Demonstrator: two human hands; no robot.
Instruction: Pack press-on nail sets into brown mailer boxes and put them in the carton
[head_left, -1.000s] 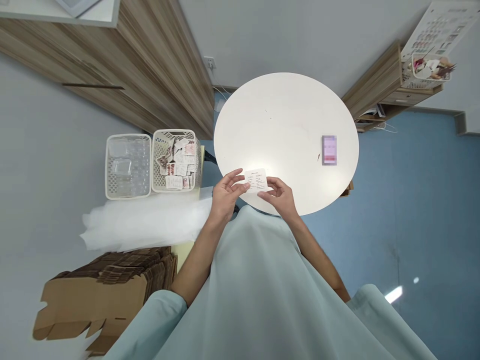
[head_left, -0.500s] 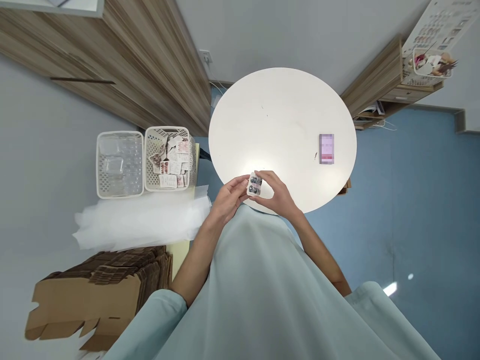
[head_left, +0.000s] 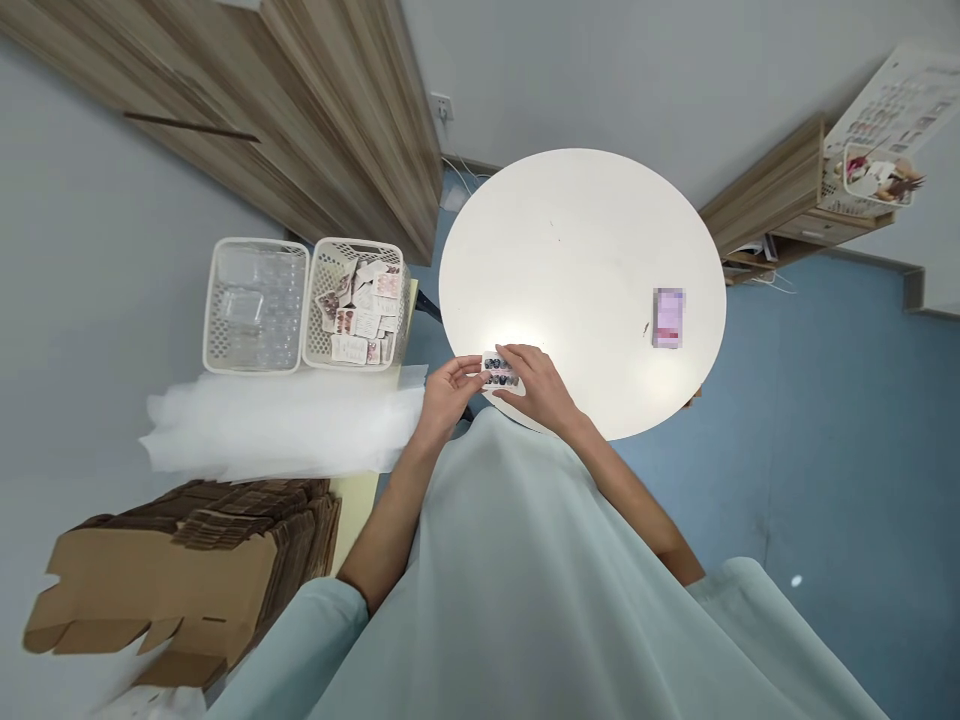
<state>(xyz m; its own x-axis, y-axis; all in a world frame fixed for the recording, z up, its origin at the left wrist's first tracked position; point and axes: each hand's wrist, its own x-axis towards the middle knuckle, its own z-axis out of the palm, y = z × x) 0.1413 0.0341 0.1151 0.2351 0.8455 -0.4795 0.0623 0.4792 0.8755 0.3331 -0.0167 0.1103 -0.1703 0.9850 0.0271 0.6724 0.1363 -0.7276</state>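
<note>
Over the near edge of the round white table point(head_left: 570, 250), both hands hold a small white card of press-on nails point(head_left: 497, 373) with dark nails set in two rows. My left hand point(head_left: 448, 395) pinches its left end, thumb on top. My right hand point(head_left: 540, 385) closes around its right end, with the fingers covering part of that side. The dark nails face up between my hands.
A purple-pink box or stack point(head_left: 669, 318) lies at the table's right. To the left stand a basket of clear plastic boxes point(head_left: 216, 310) and a basket of printed cards point(head_left: 367, 322). White packing sheets point(head_left: 285, 425) and flattened cardboard boxes point(head_left: 165, 580) lie nearer.
The card has turned flatter and lies more lengthwise, showing more of its nails. My left hand has shifted its hold to the left end. The whole view has tilted slightly.
</note>
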